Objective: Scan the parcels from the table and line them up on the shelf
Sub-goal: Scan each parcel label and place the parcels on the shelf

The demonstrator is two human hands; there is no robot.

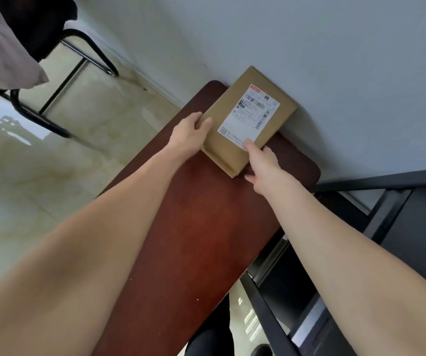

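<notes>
One parcel (235, 134), flat cardboard, label up, at far end of table (194, 227), touching wall (335, 73); left hand (188, 134) gripping near-left edge, thumb on top; right hand (263, 165) gripping near-right corner, thumb on label (249, 113); lift level, barcode kept uncovered for scan; shelf (399, 227) to right.

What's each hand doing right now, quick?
Left hand: grips the left edge of the cardboard parcel.
Right hand: grips the parcel's near right corner, thumb on the label.

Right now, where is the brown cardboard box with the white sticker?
The brown cardboard parcel sits at the far end of the dark red wooden table, against the grey wall, between the left hand and right hand.
</notes>
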